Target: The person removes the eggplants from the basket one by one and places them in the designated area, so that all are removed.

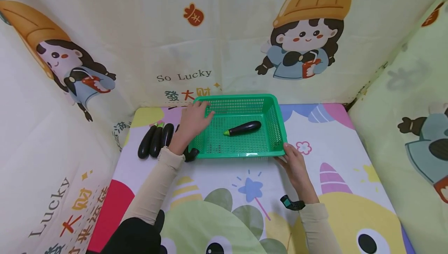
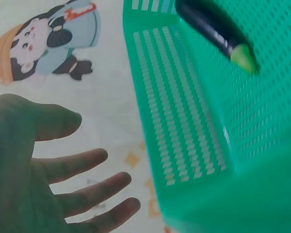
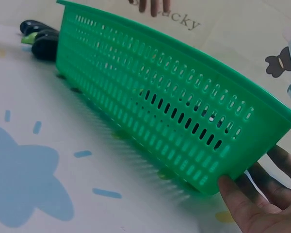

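A green slotted plastic basket [image 1: 241, 155] stands on the table with one eggplant [image 1: 245, 128] lying in it, its green stem end to the left. My right hand [image 1: 295, 166] grips the basket's front right corner; in the right wrist view the thumb [image 3: 235, 199] presses the front wall and the fingers lie along the right side. Over the basket's back left corner in the head view is my left hand [image 1: 194, 119]. Its fingers [image 2: 94, 194] are spread apart with nothing held, beside the basket's wall in the left wrist view.
Several eggplants [image 1: 155, 139] lie side by side on the table left of the basket, partly hidden by my left arm. A printed cloth [image 1: 224, 55] hangs behind the basket, with more cloth at both sides. The tabletop [image 1: 217, 176] carries cartoon prints.
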Motion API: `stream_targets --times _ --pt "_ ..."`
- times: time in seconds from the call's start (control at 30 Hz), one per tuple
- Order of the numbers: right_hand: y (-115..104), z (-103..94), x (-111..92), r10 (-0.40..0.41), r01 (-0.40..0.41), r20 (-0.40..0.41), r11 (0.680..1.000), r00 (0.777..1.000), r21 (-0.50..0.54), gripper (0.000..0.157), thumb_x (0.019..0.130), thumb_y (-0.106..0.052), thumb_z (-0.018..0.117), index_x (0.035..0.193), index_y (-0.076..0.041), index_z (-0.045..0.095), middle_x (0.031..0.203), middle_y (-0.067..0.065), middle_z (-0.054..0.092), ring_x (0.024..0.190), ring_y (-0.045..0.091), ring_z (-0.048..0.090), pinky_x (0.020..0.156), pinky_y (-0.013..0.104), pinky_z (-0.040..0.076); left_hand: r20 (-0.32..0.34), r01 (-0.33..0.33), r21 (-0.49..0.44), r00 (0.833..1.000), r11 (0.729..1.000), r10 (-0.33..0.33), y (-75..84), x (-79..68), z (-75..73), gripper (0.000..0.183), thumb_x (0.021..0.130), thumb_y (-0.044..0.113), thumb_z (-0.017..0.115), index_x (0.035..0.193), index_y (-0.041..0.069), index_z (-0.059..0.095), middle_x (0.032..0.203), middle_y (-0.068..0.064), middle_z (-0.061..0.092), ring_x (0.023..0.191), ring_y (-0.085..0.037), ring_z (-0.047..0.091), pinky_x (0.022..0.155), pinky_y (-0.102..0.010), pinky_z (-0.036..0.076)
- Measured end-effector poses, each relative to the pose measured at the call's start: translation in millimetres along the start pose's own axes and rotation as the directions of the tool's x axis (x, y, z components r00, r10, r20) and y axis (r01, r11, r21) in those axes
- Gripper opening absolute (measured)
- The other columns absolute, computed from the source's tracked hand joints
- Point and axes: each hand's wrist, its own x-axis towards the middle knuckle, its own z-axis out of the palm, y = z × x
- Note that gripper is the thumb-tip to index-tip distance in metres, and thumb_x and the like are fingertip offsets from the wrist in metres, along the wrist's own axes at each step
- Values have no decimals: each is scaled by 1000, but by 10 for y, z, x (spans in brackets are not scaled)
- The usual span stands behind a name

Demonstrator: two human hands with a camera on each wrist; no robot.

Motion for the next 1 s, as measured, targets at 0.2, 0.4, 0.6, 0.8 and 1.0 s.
stream_targets --times 0.2,0.4,0.6,0.8,1.0 --pt "-4 4 -4 1 -1 7 1000 1000 9 68 107 -51 52 157 -7 42 151 4 52 131 12 58 100 24 56 94 -61 -136 993 989 74 119 135 189 42 107 38 56 139 11 62 137 -13 67 124 -33 64 97 -54 55" --pt "1 16 -14 -11 11 5 1000 1000 15 68 107 -49 52 158 -4 41 152 7 51 133 15 58 109 35 51 271 -14 -354 956 935 116 150 285 387 43 107 35 56 141 9 60 134 -13 68 123 -30 65 100 -49 55" --pt "0 4 -23 -31 31 6 999 999 18 66 108 -46 51 157 -2 41 151 7 52 134 16 58 112 39 49 389 41 -451 908 891 155 134 405 563 45 105 26 63 143 2 59 134 -16 67 124 -31 64 103 -46 54" --pt "-3 2 -21 -33 32 15 999 999 21 68 107 -48 53 156 -3 42 153 8 50 134 16 57 113 41 47 452 96 -439 883 893 127 135 466 744 48 101 22 69 143 1 59 138 -17 66 125 -32 64 108 -47 52" --pt "6 11 -28 -23 22 14 999 1000 34 67 107 -48 54 156 -4 43 152 8 51 134 16 57 117 45 44 471 110 -413 875 904 108 133 460 875 47 100 22 71 141 1 61 148 -16 60 130 -32 60 109 -48 51"
